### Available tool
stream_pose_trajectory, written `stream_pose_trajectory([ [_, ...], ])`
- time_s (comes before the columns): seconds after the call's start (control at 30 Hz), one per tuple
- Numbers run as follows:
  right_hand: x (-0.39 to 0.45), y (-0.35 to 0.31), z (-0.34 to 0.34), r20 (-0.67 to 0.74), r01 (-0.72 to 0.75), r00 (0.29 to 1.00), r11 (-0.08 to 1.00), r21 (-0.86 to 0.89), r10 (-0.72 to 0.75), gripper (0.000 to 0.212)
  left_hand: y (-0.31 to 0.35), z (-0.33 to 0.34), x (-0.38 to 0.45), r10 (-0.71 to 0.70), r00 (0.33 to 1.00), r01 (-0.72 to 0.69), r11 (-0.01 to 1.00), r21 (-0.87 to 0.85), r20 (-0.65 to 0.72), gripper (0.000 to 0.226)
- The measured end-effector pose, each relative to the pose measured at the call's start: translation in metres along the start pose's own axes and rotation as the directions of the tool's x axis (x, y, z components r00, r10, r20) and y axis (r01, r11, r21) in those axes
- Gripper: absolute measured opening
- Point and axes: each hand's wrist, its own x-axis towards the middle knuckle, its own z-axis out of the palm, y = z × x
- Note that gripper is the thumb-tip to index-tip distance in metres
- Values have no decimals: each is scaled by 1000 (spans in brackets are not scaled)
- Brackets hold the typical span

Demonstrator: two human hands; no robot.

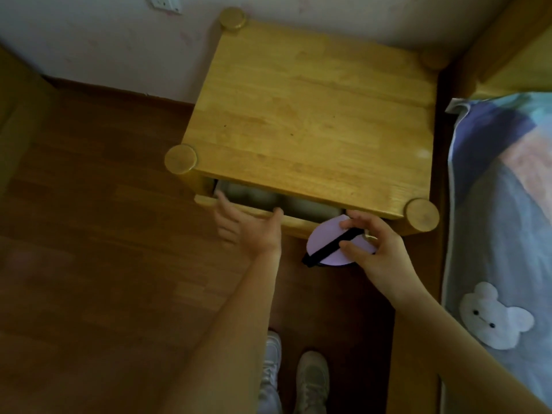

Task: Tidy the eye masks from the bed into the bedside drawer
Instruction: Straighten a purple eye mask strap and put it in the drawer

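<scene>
While my left hand [251,231], fingers spread, holds the drawer [268,215] edge at lower centre, my right hand [379,249] pinches the lilac eye mask [330,242] just beside; widen the gap first, then drop it flat.

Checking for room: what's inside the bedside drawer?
The drawer, open only a crack, shows pale grey rounded shapes, too dim to identify. The rest lies hidden under the nightstand top.
</scene>
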Motion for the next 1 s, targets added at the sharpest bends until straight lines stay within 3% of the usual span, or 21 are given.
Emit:
stream_pose_trajectory([
  [0.07, 2, 2, -1, -59, -43, 997, 997, 63, 47, 49, 10, 4, 2, 164, 986, -157, 975, 158, -28, 85],
  [0.17, 5, 11, 0, -96, -125, 984, 968, 216, 149, 51, 11, 12, 3, 306, 946, -325, 904, 278, 112, 40],
  [0.23, 8, 17, 1, -110, -148, 977, 954, 260, 182, 53, 9, 14, 8, 419, 880, -475, 781, 405, 224, 29],
  [0.33, 15, 25, 5, -101, -163, 976, 951, 264, 195, 53, 8, 6, 16, 478, 755, -655, 573, 492, 448, 41],
  [0.53, 34, 44, 16, 51, -234, 972, 955, 180, 228, 35, 2, -2, 25, 396, 737, -674, 479, 562, 548, 59],
  [0.73, 55, 66, 32, 228, -197, 949, 975, -105, 217, 50, -3, -1, 29, 344, 730, -678, 475, 561, 591, 78],
  [0.9, 78, 73, 41, 327, -203, 904, 951, -235, 274, 63, -6, -1, 29, 376, 735, -669, 540, 511, 564, 76],
  [1.0, 85, 78, 40, 318, -199, 895, 917, -346, 314, 64, -6, 1, 30, 398, 724, -682, 537, 498, 563, 75],
])
